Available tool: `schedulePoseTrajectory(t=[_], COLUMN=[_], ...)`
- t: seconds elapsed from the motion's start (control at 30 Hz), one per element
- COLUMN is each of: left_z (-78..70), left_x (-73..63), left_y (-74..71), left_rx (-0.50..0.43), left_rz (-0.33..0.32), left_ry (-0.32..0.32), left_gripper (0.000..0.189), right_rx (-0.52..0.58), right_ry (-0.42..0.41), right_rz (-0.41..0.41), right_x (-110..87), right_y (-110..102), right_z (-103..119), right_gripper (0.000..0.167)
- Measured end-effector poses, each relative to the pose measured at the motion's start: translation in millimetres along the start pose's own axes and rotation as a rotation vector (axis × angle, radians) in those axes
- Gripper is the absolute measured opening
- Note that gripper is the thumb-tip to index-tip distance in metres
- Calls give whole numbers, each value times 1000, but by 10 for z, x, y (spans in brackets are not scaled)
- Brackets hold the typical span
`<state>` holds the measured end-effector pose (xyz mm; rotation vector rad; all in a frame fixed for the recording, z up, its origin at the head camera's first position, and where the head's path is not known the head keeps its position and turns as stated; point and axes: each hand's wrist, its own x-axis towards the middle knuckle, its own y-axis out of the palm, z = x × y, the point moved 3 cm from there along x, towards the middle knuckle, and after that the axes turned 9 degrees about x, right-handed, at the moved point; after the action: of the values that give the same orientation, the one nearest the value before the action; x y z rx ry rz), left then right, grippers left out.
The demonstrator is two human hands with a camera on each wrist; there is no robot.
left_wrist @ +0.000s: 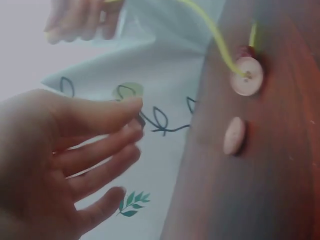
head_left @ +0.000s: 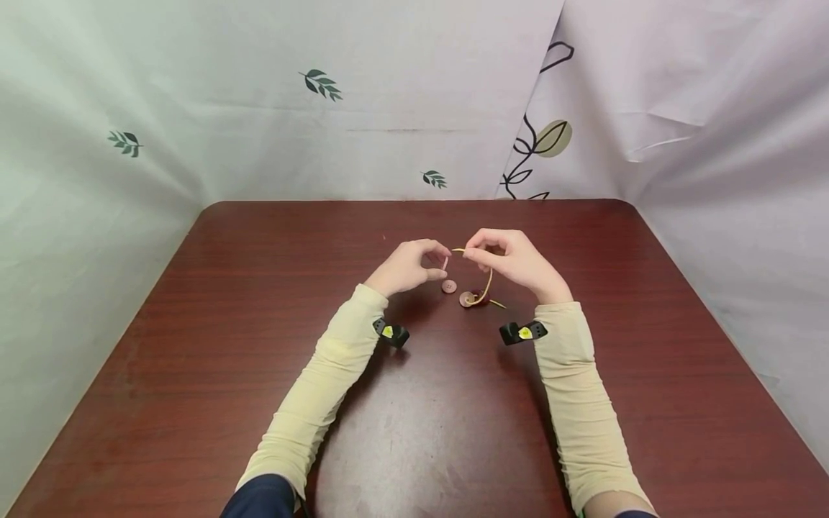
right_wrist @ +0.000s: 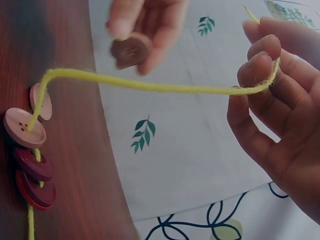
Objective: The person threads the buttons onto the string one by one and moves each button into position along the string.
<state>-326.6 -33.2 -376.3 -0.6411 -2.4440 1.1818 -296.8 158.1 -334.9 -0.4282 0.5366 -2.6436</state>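
The left hand [head_left: 408,267] pinches a round, pinkish-brown four-hole button [right_wrist: 132,49] between thumb and fingertips, holding it on edge above the tabletop. Opposite it, the right hand [head_left: 512,257] pinches a soft yellow cord [right_wrist: 150,86] near its end — the slim tip juts past the fingertips toward the held button, the two apart. The right hand's other fingers are bent, and the cord, slightly fuzzy, passes against them before sagging in a curve to the table [head_left: 401,432].

There it runs through a hole of a pale pink button [right_wrist: 16,133], a smooth disc with a raised rim, then through a tilted, overlapping group of dark red buttons [right_wrist: 27,162]. Its other end trails out beyond them on the dark reddish-brown, wood-grained surface. A loose pink button [head_left: 449,286], also round, lies just beside the strung pink one, below the left hand.

Both forearms wear stretchy cream sleeves [head_left: 337,360], gathered into fine wrinkles, with black wrist mounts [head_left: 523,332] bearing yellow stickers. Behind hangs creased, whitish sheeting [head_left: 388,108] — printed with green leaf sprigs and, further right, dark outlined vines.
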Motion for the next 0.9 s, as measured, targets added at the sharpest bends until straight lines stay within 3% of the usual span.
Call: schedulePoseTrajectory(t=[0.23,0.47,0.9], left_z=[-47,-52,-109], left_x=[-41,-92,-110], left_y=[-104,-164,-243], left_rx=[-240,-366,-399], left_rz=[11,-31,-54], left_ry=[121,133,131], left_gripper=[35,36,38], right_rx=[-23,-18,-64], right_ry=[13,14,22], right_rz=[17,42,66], right_x=[-3,-7,9], right_y=[9,25,39], right_z=[-2,6,-1], right_gripper=[9,9,10])
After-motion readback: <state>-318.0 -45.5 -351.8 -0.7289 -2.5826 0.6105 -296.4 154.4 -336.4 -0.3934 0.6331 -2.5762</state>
